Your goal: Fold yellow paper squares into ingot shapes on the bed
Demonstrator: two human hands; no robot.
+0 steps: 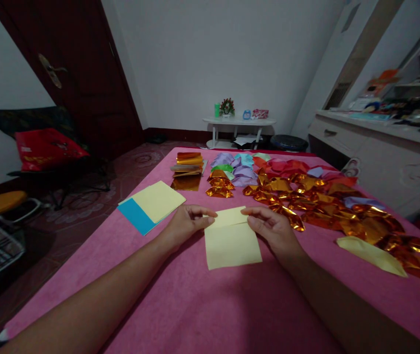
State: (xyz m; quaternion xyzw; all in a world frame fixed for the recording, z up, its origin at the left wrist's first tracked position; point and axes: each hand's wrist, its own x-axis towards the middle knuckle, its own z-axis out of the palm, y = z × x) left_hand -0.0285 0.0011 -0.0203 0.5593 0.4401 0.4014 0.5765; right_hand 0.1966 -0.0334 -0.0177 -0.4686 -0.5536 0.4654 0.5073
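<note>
A pale yellow sheet of paper (pixel 233 247) lies in front of me, its far edge folded over toward me in a band. My left hand (pixel 189 223) pinches the left end of that fold between thumb and fingers. At the right end, my right hand (pixel 272 228) grips the fold in the same way. To the left of my left hand rests a stack of yellow paper sheets (pixel 160 199), with a blue sheet (pixel 136 216) showing from under it. Beyond the hands sits a pile of gold foil sheets (pixel 187 169).
Many folded gold foil pieces (pixel 364 223) and coloured paper pieces (pixel 244 175) cover the right side of the pink-covered table (pixel 210 314). A folded yellow piece (pixel 372 255) lies near the right edge. A chair with a red bag (pixel 49 150) stands left.
</note>
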